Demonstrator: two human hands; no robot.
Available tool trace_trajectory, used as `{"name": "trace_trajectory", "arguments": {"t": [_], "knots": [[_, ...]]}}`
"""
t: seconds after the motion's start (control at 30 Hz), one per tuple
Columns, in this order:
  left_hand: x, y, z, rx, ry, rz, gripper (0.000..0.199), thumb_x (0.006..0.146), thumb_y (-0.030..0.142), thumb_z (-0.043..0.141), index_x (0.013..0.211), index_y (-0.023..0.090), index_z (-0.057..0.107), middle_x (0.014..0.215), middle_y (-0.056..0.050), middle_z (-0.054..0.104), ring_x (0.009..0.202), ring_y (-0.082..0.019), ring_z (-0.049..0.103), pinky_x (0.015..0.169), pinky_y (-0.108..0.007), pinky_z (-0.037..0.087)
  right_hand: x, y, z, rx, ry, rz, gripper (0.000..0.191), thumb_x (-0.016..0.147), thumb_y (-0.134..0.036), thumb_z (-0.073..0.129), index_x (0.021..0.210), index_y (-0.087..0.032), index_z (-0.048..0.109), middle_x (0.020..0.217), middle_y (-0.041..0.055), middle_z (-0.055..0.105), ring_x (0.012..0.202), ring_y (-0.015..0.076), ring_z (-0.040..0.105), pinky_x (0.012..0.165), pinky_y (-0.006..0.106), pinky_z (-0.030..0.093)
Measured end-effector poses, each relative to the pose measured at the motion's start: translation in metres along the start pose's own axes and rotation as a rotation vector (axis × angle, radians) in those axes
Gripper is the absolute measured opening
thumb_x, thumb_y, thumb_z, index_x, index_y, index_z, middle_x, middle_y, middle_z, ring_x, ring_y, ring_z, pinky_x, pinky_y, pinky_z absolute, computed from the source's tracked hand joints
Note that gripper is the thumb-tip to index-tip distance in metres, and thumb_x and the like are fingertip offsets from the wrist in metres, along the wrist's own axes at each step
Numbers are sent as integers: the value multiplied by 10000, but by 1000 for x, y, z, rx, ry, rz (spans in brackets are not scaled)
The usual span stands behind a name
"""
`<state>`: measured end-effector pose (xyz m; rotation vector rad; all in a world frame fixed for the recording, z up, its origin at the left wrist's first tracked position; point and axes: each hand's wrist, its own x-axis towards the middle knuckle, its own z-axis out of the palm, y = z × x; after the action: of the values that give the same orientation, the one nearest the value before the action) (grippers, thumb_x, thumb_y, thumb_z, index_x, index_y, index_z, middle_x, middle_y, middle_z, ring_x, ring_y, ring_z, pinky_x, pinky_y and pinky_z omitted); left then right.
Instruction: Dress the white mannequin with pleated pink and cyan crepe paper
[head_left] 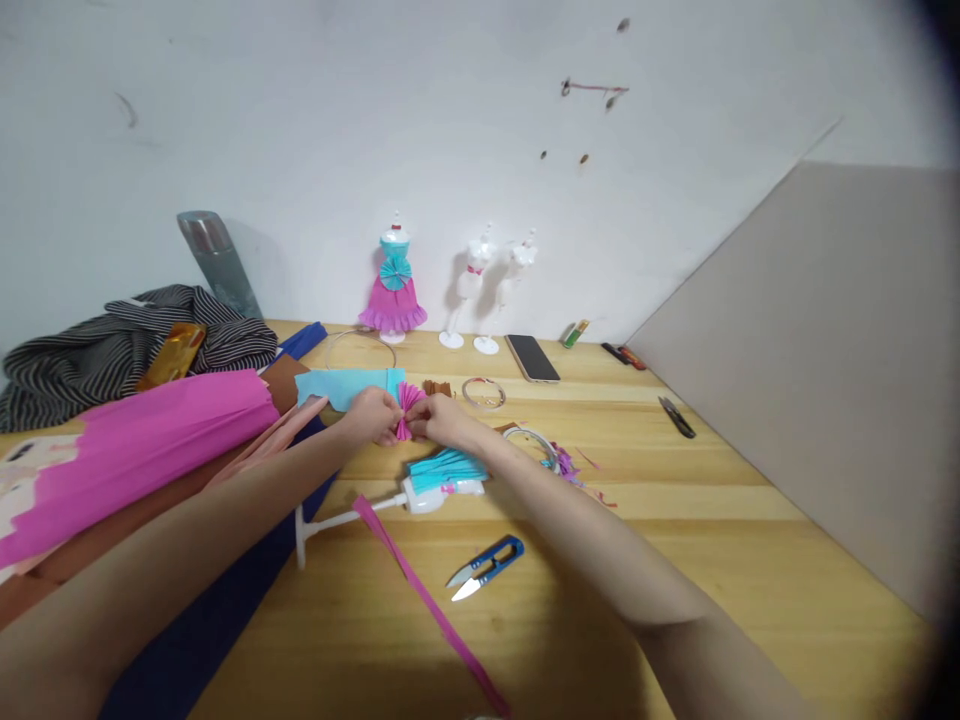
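Between my two hands is a small pink pleated paper fan [409,398], its folds spread like a rosette. My left hand [375,415] pinches its left side, and my right hand [441,418] pinches it from the right. Just below lies a white mini mannequin [426,497] on its side, with turquoise pleated paper [448,468] over it. A long pink paper strip [427,592] runs from the mannequin's stand toward the near edge. Blue thread snips [487,567] rest nearby. Behind my left hand is a light-blue paper piece [345,386].
A dressed mannequin [394,285] and two bare ones [469,290] stand by the wall. A phone [532,358], wire rings [484,393] and black snips [677,417] lie to the right. Pink crepe paper [150,440], striped cloth [135,340] and a flask [221,265] occupy the left.
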<state>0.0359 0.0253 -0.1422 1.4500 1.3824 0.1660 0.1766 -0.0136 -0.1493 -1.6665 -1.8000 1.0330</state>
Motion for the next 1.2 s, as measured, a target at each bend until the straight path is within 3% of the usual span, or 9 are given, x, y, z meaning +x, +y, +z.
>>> {"name": "trace_trajectory", "arguments": {"t": [0.1,0.27,0.37,0.5,0.63,0.83,0.97,1.07,1.2], "knots": [[-4,7,1,-19,49,70,317,903,324,551,1165,145,553,1139,-87,596,952,-196,613,802,-397,538,-5,1,-9,150,56,-34,96,676,-139,583,594,-142,632,472,-55,527,467,73,453,495,189,344],[-20,20,5,-72,177,282,105,848,205,568,883,114,606,610,15,605,514,-100,587,479,-204,468,-20,1,-17,419,149,-69,231,701,-365,592,615,-151,605,431,-56,487,395,62,380,409,191,275],[-32,23,10,-97,217,420,45,784,171,579,760,135,592,503,44,563,440,-78,543,416,-163,407,-31,0,-16,558,208,-68,296,667,-448,642,653,-155,604,412,-58,483,361,57,355,372,186,228],[-42,22,17,-74,239,587,58,739,164,567,697,147,604,552,28,606,493,-82,557,451,-158,427,-45,-2,-13,703,249,-73,350,674,-500,672,654,-163,582,401,-66,465,338,48,314,360,185,194],[-49,17,27,-5,241,687,172,782,167,481,780,154,652,613,10,638,558,-100,596,505,-174,464,-54,-2,-11,791,281,-81,332,659,-460,708,634,-165,558,415,-63,471,352,47,315,370,187,189],[-60,10,16,210,303,711,298,869,217,380,976,151,650,744,-35,686,620,-131,632,604,-229,489,-63,0,-19,839,362,-122,314,628,-422,735,600,-169,550,416,-58,480,363,50,331,387,195,191],[-59,3,8,466,279,694,210,841,222,471,917,140,649,819,-71,693,753,-190,645,701,-282,478,-70,-3,-34,853,452,-157,279,626,-380,741,599,-174,554,415,-73,451,372,46,312,393,201,184],[-59,-5,20,669,207,701,178,828,277,539,868,133,636,883,-103,685,860,-248,634,764,-332,466,-74,-7,-42,859,482,-183,262,624,-369,738,599,-177,563,426,-67,462,379,50,320,393,203,195],[-65,-15,47,883,219,717,344,834,398,573,970,83,603,1007,-187,635,993,-331,559,871,-431,417,-76,-7,-45,855,488,-221,245,627,-355,743,600,-173,582,422,-61,469,373,49,322,387,201,188]]}}
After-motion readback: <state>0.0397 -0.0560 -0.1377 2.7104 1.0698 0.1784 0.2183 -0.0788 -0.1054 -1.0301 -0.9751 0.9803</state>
